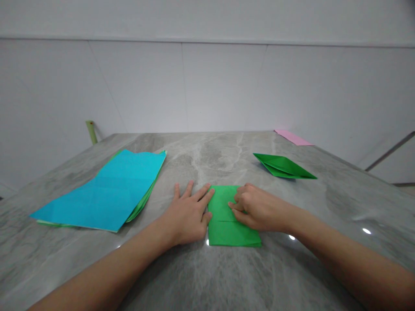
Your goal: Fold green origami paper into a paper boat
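Observation:
A folded green sheet of paper (pixel 227 224) lies flat on the grey marble table (pixel 207 276) in front of me. My left hand (pixel 188 214) rests flat on the table with fingers spread, its fingertips touching the sheet's left edge. My right hand (pixel 256 209) sits on the sheet's right half with fingers curled, pressing down on a fold near the middle. A crease line runs across the sheet between my hands.
A stack of paper sheets with a blue one on top (pixel 106 190) lies at the left. A folded green paper shape (pixel 283 167) sits at the back right, a pink sheet (pixel 293 137) beyond it near the white wall. A pale green post (pixel 91 131) stands at the table's far left corner.

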`<state>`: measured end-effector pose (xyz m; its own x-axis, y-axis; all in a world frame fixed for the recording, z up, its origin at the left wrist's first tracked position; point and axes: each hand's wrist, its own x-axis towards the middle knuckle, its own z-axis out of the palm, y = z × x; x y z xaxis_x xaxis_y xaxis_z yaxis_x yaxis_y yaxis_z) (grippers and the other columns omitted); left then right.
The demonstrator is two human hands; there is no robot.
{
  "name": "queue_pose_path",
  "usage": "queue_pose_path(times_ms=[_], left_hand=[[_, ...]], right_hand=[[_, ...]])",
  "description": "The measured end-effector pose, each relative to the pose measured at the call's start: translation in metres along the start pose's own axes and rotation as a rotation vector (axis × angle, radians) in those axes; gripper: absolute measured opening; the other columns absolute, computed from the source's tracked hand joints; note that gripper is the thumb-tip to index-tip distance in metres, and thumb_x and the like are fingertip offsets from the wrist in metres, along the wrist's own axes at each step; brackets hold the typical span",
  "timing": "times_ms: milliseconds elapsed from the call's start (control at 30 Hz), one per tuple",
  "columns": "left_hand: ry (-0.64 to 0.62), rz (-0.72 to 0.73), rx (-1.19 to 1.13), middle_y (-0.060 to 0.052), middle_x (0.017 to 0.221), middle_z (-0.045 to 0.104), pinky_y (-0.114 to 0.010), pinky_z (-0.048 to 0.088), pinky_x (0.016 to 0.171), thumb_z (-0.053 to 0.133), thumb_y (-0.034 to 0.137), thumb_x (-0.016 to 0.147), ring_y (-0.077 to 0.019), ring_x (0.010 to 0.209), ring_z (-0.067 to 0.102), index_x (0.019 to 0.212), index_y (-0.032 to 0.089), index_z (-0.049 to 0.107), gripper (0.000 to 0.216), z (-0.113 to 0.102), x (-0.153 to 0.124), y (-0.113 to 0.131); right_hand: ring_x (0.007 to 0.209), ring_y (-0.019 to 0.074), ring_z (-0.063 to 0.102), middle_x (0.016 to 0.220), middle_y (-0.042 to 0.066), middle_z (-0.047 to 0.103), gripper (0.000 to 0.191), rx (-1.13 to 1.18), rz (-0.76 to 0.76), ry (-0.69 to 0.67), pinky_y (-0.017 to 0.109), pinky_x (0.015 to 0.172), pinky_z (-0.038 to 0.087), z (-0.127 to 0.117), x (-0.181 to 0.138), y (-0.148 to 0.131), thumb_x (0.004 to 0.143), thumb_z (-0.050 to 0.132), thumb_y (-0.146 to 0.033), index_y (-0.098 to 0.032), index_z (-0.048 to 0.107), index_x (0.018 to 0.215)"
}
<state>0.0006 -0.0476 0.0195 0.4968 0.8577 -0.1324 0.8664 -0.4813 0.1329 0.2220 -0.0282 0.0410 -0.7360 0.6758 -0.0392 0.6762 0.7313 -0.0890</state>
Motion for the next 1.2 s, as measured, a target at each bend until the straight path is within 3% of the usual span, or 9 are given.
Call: queue_pose_path(times_ms=[167,433,667,867,1033,1100,1200], left_hand=[[-0.015,-0.019,0.004,0.0,0.165,0.015,-0.079,0.008,0.11,0.035,0.041,0.095,-0.0492,0.147,0.012,0.158,0.022,0.023,0.067,-0.001,0.0,0.002],[-0.007,-0.013,0.0,0.002,0.165,0.014,-0.081,0.007,0.109,0.034,0.043,0.096,-0.0501,0.147,0.012,0.158,0.023,0.022,0.067,-0.001,0.001,0.0],[-0.017,-0.021,-0.005,0.002,0.165,0.013,-0.081,0.008,0.109,0.034,0.045,0.096,-0.0492,0.147,0.012,0.158,0.024,0.022,0.067,-0.001,0.0,0.0],[-0.017,-0.014,-0.011,0.004,0.165,0.011,-0.08,0.008,0.109,0.032,0.046,0.096,-0.0482,0.148,0.011,0.158,0.026,0.02,0.066,0.0,0.0,-0.002],[-0.019,-0.019,-0.004,0.004,0.165,0.01,-0.08,0.009,0.109,0.032,0.046,0.097,-0.0489,0.147,0.009,0.158,0.026,0.02,0.066,0.001,0.0,-0.003],[-0.022,-0.004,-0.005,0.003,0.165,0.009,-0.08,0.009,0.109,0.031,0.046,0.098,-0.0493,0.147,0.008,0.158,0.027,0.02,0.064,0.002,0.0,-0.004],[-0.033,0.023,-0.001,0.001,0.166,0.008,-0.08,0.008,0.108,0.03,0.044,0.1,-0.0494,0.147,0.006,0.157,0.033,0.022,0.059,0.002,-0.001,-0.005]], right_hand=[[0.048,0.0085,0.031,0.049,0.001,0.05,0.038,0.082,0.009,-0.043,0.028,0.055,0.026,-0.001,-0.006,0.005,0.089,0.052,-0.02,-0.015,0.055,0.052],[0.046,0.0071,0.02,0.045,-0.001,0.043,0.031,0.092,0.078,-0.097,0.028,0.051,0.018,-0.008,-0.017,0.0,0.078,0.056,-0.016,-0.015,0.05,0.048],[0.042,0.0055,0.018,0.041,-0.005,0.027,0.034,0.135,0.11,-0.17,0.026,0.046,0.016,-0.019,-0.025,-0.003,0.072,0.057,-0.014,-0.016,0.038,0.044],[0.042,0.0057,0.019,0.043,-0.006,0.025,0.037,0.171,0.13,-0.21,0.025,0.045,0.017,-0.025,-0.029,-0.006,0.069,0.056,-0.014,-0.018,0.029,0.045],[0.041,0.0051,0.02,0.044,-0.007,0.024,0.037,0.301,0.061,-0.269,0.025,0.045,0.018,-0.024,-0.031,0.005,0.069,0.054,-0.015,-0.018,0.027,0.045],[0.042,0.0059,0.025,0.045,-0.007,0.024,0.032,0.296,0.083,-0.22,0.025,0.046,0.019,-0.019,-0.027,0.015,0.068,0.055,-0.015,-0.018,0.032,0.046],[0.047,0.0078,0.033,0.049,-0.005,0.033,0.032,0.219,0.154,0.103,0.026,0.052,0.023,-0.007,-0.016,0.027,0.078,0.052,-0.018,-0.017,0.041,0.048]])
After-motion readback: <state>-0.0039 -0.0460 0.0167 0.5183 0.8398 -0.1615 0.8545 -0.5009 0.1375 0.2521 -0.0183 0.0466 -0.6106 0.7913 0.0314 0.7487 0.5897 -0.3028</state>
